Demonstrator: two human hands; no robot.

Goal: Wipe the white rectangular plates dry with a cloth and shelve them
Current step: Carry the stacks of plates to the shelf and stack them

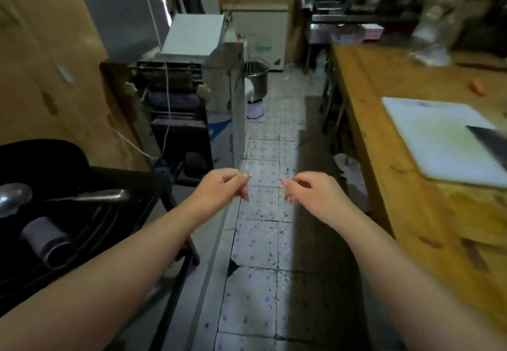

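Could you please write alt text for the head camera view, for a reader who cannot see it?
Two bare hands, left hand and right hand, reach forward empty with loosely curled fingers over a tiled kitchen floor. A wooden counter on the right holds a white cutting board; no plates or cloth are visible.

One head-worn wide-angle view looks forward and down along the tiled floor, with the worktop close at right
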